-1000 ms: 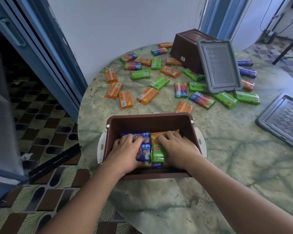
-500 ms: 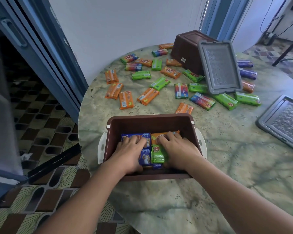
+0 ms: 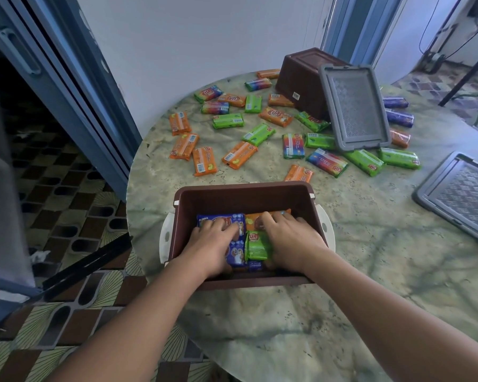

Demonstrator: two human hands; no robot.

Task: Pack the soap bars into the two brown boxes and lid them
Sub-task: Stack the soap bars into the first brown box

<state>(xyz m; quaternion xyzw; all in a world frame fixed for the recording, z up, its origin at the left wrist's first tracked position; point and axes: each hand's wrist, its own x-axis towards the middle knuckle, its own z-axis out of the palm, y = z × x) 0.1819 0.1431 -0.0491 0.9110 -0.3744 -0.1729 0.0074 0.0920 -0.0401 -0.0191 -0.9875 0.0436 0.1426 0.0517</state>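
On the marbled round table (image 3: 370, 244), I rest my left hand (image 3: 210, 249) and right hand (image 3: 290, 241) flat, gripping nothing, on soap bars (image 3: 257, 245) inside the near brown box (image 3: 243, 194) (slick wrappers, probably best pinched by long edges).

Lighting: soft daylight, moderately bright; source apparently upper right, where floor (image 3: 453, 86) beyond doorway looks washed out. White wall (image 3: 204, 40) evenly lit, faint bluish cast. Left side beyond sliding door (image 3: 66, 86) dim, detail lost in shadow. Table top (image 3: 370, 244): diffuse shadows only, no hard glare; interior of brown box (image 3: 246, 198) shaded. Optics: strong wide-angle distortion, door frames bowed, table rim curved. Centre sharp; corners soft, forearms slightly blurred.
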